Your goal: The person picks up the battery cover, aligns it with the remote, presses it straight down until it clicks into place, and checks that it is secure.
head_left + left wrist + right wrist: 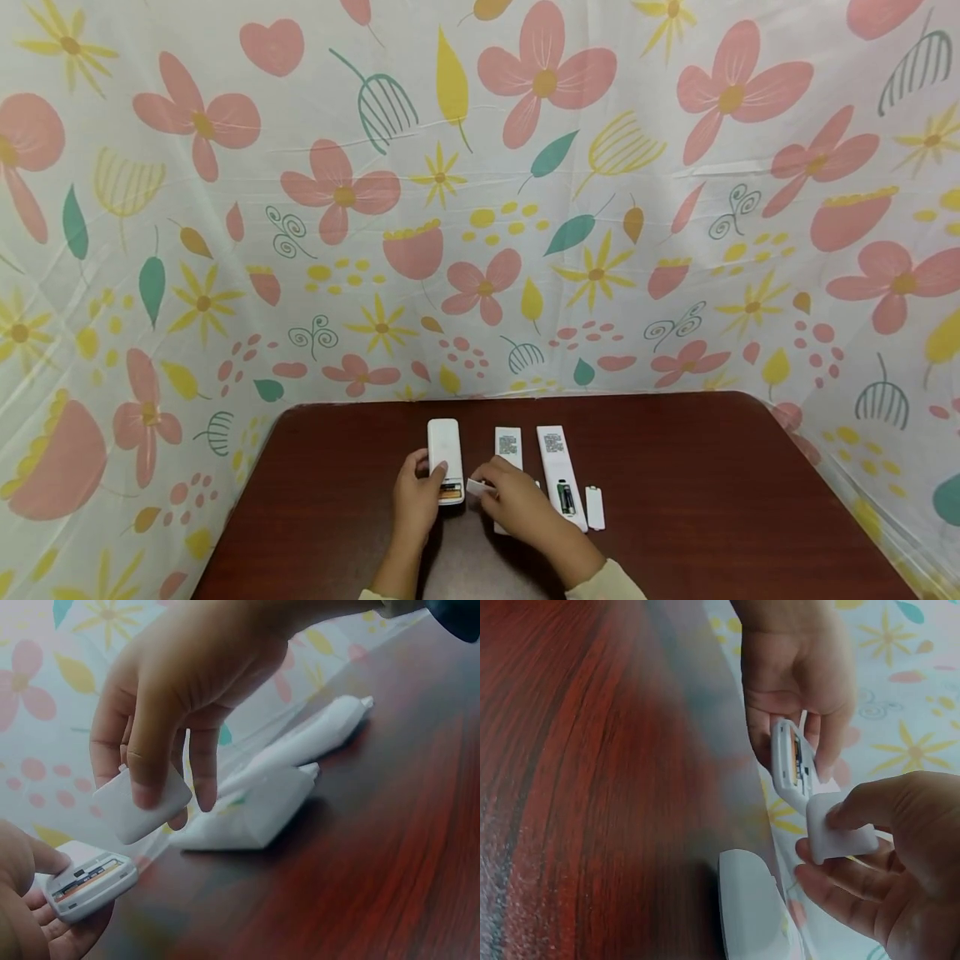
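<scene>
My left hand (415, 498) grips a white remote control (446, 446) by its sides, back face up. The remote's battery compartment is uncovered, and batteries (88, 883) lie inside it. Between thumb and fingers my right hand (519, 502) pinches a small white battery cover (142, 804), held just beside the open end of the remote. Under the right hand a second white remote (507, 442) lies on the table, partly hidden by that hand. To its right lies a third white remote (553, 458) with its compartment open and batteries (565, 497) showing.
A loose white battery cover (595, 507) lies right of the third remote. Everything rests on a dark red-brown wooden table (712, 483). A flower-patterned cloth (480, 208) hangs behind the table and along its sides.
</scene>
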### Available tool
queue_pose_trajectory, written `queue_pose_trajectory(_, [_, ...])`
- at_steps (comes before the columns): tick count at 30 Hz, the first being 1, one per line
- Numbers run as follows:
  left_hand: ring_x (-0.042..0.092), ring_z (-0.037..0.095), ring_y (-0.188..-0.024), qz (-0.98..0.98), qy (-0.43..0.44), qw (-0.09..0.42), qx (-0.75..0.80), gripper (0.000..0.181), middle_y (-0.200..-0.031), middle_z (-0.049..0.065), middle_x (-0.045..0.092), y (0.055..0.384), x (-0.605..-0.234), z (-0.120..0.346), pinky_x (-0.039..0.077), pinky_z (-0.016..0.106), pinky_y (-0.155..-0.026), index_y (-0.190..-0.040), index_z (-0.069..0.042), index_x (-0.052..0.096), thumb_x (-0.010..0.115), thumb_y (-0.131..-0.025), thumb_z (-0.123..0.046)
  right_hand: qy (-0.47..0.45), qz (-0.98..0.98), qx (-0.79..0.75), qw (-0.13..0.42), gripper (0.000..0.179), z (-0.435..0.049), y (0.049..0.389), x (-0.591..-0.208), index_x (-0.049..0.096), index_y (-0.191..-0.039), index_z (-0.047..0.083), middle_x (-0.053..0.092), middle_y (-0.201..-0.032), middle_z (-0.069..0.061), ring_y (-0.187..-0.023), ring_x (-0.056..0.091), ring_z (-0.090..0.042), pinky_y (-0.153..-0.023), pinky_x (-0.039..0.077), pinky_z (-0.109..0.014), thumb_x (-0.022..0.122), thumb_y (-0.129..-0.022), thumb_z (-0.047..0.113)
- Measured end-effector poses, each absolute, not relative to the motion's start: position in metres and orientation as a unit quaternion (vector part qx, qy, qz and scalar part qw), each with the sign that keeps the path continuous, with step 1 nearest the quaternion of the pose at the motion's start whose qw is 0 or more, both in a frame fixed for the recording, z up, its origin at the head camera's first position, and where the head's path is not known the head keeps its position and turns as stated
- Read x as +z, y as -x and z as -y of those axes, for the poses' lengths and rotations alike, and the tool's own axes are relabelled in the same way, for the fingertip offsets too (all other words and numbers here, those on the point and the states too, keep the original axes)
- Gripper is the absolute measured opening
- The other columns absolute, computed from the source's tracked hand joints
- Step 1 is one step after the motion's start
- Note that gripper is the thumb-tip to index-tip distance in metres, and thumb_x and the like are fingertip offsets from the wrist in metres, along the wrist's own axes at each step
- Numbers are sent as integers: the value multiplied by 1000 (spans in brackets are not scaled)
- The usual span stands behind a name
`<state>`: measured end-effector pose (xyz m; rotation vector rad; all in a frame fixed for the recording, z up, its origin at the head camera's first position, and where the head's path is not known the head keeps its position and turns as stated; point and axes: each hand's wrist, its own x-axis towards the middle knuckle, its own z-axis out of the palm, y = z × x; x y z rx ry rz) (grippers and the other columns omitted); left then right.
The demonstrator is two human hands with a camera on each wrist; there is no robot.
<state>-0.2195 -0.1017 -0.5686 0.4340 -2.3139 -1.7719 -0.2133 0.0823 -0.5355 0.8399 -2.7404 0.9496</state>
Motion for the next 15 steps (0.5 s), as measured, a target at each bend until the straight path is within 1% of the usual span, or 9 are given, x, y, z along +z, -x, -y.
queue_pose_trajectory(4, [65, 17, -86, 755, -137, 84, -635, 43, -111, 15, 70, 218, -563, 100, 53, 29, -67, -132, -5, 58, 70, -94, -19, -268, 901, 335, 65, 19, -87, 211, -534, 71, -105, 15, 64, -97, 4, -76, 54, -1, -66, 49, -21, 72, -88, 6])
queue_pose_trajectory(7, [67, 20, -86, 739, -138, 75, -655, 42, -108, 14, 72, 218, -562, 98, 54, 30, -68, -132, -6, 57, 71, -94, -19, -258, 898, 353, 48, 24, -91, 209, -534, 70, -113, 13, 67, -105, 1, -77, 55, -1, -67, 49, -21, 71, -90, 7])
queue_pose_trajectory(9, [68, 21, -86, 731, -138, 74, -665, 42, -107, 14, 73, 218, -562, 97, 54, 30, -68, -131, -5, 57, 71, -94, -18, -251, 895, 367, 37, 29, -93, 208, -534, 68, -119, 12, 69, -110, -1, -79, 58, -4, -67, 51, -22, 70, -91, 7])
queue_pose_trajectory(12, [67, 20, -87, 721, -138, 77, -675, 41, -107, 15, 73, 218, -562, 96, 54, 29, -69, -130, -4, 57, 71, -93, -17, -241, 891, 384, 35, 35, -96, 206, -536, 65, -127, 13, 70, -120, -3, -90, 65, -9, -72, 54, -23, 70, -92, 9])
queue_pose_trajectory(14, [66, 19, -88, 715, -134, 80, -681, 42, -108, 16, 72, 217, -562, 94, 54, 29, -69, -130, -3, 57, 71, -93, -17, -236, 885, 398, 44, 39, -97, 205, -537, 63, -130, 14, 70, -120, -4, -89, 65, -11, -71, 55, -24, 71, -92, 9])
queue_pose_trajectory(15, [66, 19, -89, 713, -132, 81, -684, 42, -108, 16, 72, 216, -562, 93, 54, 29, -69, -130, -2, 56, 71, -93, -17, -234, 883, 404, 51, 41, -98, 205, -537, 63, -131, 15, 71, -116, -3, -88, 65, -10, -71, 55, -24, 72, -91, 8])
